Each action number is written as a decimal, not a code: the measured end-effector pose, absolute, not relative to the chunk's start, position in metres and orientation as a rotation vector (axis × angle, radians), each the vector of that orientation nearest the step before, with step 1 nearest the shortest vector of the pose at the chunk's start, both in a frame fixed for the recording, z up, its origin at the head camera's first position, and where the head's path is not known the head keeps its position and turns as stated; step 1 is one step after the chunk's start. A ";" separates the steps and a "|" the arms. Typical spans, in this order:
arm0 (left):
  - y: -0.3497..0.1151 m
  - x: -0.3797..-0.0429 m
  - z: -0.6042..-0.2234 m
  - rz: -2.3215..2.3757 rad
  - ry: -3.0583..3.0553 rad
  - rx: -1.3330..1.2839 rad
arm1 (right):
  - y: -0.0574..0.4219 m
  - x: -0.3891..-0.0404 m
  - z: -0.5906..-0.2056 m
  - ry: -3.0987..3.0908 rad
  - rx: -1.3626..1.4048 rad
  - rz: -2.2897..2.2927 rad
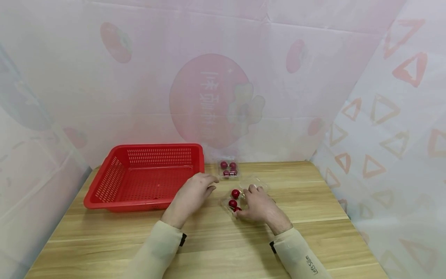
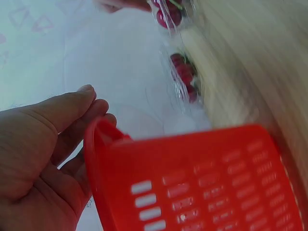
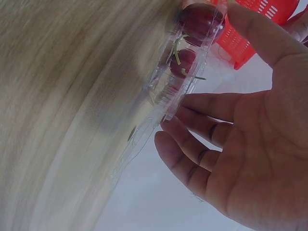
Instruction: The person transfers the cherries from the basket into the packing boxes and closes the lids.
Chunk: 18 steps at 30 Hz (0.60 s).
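A clear plastic box (image 1: 225, 205) on the table holds dark red cherries (image 1: 232, 203), with green stems (image 3: 178, 55) showing in the right wrist view. My right hand (image 1: 259, 203) holds this box at its right side, thumb at the near end and fingers by the hinge. Its transparent lid (image 1: 256, 182) lies folded back beyond the fingers. Between the basket and the boxes hovers my left hand (image 1: 193, 193), fingers loosely bent with nothing in them. Next to it is the rim of a red plastic basket (image 1: 144, 206).
A second clear plastic box (image 1: 219, 175) with several cherries stands farther back, near the wall. The basket occupies the left of the wooden table (image 1: 223, 252). A printed sheet (image 1: 278, 97) hangs behind the table, and others flank it on both sides.
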<state>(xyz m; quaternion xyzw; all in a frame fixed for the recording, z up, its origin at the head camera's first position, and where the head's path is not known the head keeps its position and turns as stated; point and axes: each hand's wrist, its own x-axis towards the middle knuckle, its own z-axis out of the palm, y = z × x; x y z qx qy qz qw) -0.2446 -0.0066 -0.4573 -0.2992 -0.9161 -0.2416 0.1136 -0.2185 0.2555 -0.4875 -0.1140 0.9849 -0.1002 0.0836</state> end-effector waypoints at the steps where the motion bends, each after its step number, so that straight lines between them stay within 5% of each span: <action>1: -0.010 -0.245 -0.457 -0.695 -2.682 -0.878 | 0.256 -0.218 -0.488 2.938 -0.340 -0.301; 18: -0.061 -0.255 -0.457 -0.606 -2.805 -0.799 | 0.255 -0.216 -0.485 2.930 -0.335 -0.311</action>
